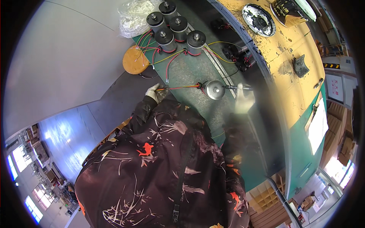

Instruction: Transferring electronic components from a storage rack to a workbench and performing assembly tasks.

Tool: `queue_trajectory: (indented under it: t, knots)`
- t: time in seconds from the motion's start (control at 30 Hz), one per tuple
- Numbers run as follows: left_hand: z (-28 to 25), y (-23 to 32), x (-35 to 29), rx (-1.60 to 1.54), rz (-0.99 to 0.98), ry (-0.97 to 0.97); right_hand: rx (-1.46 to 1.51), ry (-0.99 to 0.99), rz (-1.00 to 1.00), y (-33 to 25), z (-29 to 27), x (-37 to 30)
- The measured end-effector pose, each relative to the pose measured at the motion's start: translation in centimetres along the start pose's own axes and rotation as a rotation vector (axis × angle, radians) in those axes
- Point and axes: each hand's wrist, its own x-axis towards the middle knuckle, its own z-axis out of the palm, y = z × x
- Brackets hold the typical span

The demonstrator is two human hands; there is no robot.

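Observation:
A round motor with a bare silver top and a centre shaft stands on the green work surface in front of me. Red, yellow and dark wires run from its left side. My left hand, in a pale glove, is closed around their far end. On the other side, my gloved right hand is smeared by motion. It grips a slim dark tool, pen- or brush-like, whose tip reaches the motor's right side. Whether the tip touches the motor I cannot tell.
Several black-topped motors with loose wires stand farther off, beside a clear plastic bag. A metal strip lies along the surface. A wooden stool is at left. The raised yellow shelf at right holds a black-smeared lid and a bucket.

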Motion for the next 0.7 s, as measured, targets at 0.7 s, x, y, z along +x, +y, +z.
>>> queue_trajectory:
  t: [0.7]
  knots:
    - [0.1, -0.3, 1.7, -0.077, 0.052, 0.164, -0.054, 0.014, -0.239, -17.8, -1.8, 20.3]
